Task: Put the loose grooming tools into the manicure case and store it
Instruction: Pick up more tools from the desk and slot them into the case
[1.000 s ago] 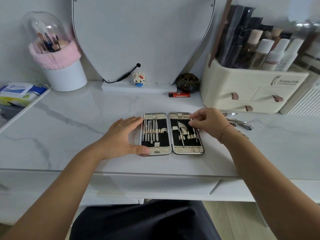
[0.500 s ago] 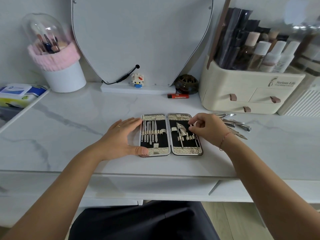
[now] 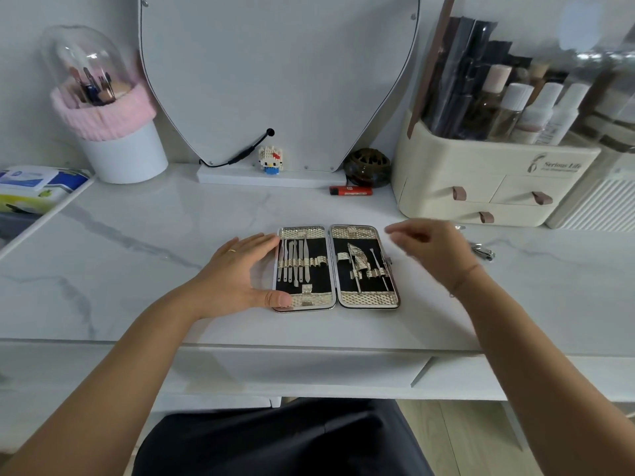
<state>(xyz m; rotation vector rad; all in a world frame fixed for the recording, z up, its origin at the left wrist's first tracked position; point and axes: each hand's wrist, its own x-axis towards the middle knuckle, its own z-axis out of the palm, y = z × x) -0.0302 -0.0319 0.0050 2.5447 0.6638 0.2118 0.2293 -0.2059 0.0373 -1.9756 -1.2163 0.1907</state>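
Manicure case (image 3: 336, 267) lies open, part-filled, braced by flat left fingers (image 3: 256, 243); blurred right fingers (image 3: 400, 235), seemingly empty, hover near loose tools (image 3: 482, 252).

The right hand (image 3: 433, 250) has lifted off the manicure case (image 3: 336, 267), now blurred just right of it.

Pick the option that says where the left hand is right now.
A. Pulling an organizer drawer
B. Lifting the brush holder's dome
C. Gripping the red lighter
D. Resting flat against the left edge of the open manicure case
D: the left hand lies flat on the marble tabletop, its thumb on the lower left corner of the open manicure case and its fingertips at the case's left edge.
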